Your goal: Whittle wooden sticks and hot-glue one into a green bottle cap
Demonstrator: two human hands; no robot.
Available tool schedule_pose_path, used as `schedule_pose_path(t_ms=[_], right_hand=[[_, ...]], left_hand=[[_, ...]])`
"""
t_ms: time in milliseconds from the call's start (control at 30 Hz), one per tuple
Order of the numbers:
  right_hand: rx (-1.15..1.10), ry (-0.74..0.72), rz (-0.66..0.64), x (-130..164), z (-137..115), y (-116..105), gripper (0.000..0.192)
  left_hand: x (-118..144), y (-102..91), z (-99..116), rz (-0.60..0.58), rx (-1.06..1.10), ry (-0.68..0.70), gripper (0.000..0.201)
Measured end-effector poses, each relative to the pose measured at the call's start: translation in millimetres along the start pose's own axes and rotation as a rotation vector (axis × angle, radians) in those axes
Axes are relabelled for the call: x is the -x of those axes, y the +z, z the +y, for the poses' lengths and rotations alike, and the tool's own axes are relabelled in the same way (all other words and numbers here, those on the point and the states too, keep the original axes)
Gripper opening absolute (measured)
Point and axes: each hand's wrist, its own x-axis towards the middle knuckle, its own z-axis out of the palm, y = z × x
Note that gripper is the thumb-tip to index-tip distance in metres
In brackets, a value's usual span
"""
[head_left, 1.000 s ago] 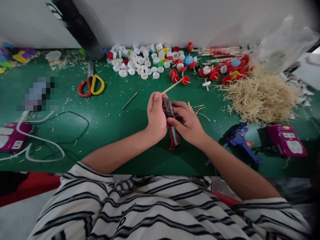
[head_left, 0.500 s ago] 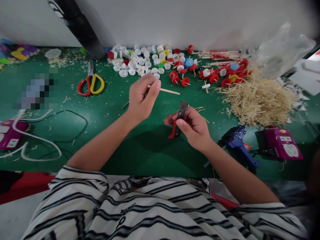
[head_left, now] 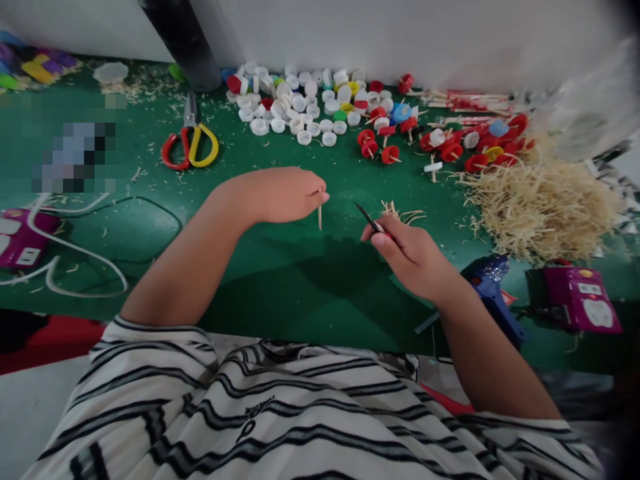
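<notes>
Over the middle of the green table (head_left: 280,280), my left hand (head_left: 280,195) is closed on a short thin wooden stick (head_left: 320,217). Its pale end points down below the fingertips. To the right, my right hand (head_left: 413,250) grips a utility knife (head_left: 367,217) with a dark blade and a red and black handle. The blade is seen nearly edge-on, aimed up and left toward the stick, and a gap separates the two. Most of the knife's handle is hidden in my fingers. A few wood shavings (head_left: 393,211) show just behind my right hand.
Many bottle caps (head_left: 299,103) lie at the back, with red caps on sticks (head_left: 390,155) beside them. Scissors (head_left: 191,143) and a dark bottle (head_left: 187,47) stand left. Rightward are a shavings pile (head_left: 545,207), a blue glue gun (head_left: 493,293) and a purple power socket (head_left: 583,299).
My left hand has turned over and lowered, so the stick now points down instead of right. My right hand has rotated the knife from broadside to edge-on. The view has shifted slightly.
</notes>
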Motion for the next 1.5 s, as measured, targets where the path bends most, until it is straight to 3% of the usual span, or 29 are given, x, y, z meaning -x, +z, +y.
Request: schedule_pose_path(t_ms=[133, 267, 467, 667, 833, 933, 1167, 1300, 1500], right_hand=[[0.096, 0.084, -0.07, 0, -2, 1, 0.044], [0.159, 0.128, -0.038, -1, 7, 6, 0.031], [0.345, -0.016, -0.09, 0, 17, 7, 0.031], [0.476, -0.181, -0.043, 6, 4, 8, 0.035], [0.633, -0.323, 0.046, 8, 0, 6, 0.038], [0.596, -0.308, 0.016, 10, 0, 5, 0.042], [0.594, -0.123, -0.087, 11, -1, 4, 0.039], [0.623, -0.104, -0.138, 12, 1, 2, 0.043], [0.612, -0.134, -0.085, 7, 5, 5, 0.046]], left_hand=[[0, 0.8, 0, 0.0, -0.041, -0.04, 0.046], [0, 0.9, 0, 0.0, -0.048, -0.054, 0.049], [0, -0.3, -4, -0.062, -0.074, -0.108, 0.055], [3, -2.0, -4, -0.077, -0.085, -0.118, 0.053], [9, -7.8, -2, -0.151, -0.061, -0.039, 0.041], [10, -7.3, -2, -0.142, -0.044, -0.041, 0.042], [6, -1.1, 0, -0.058, -0.009, -0.068, 0.054], [13, -5.9, 2, -0.084, -0.062, 0.011, 0.043], [11, -5.5, -4, 0.007, -0.059, 0.081, 0.034]])
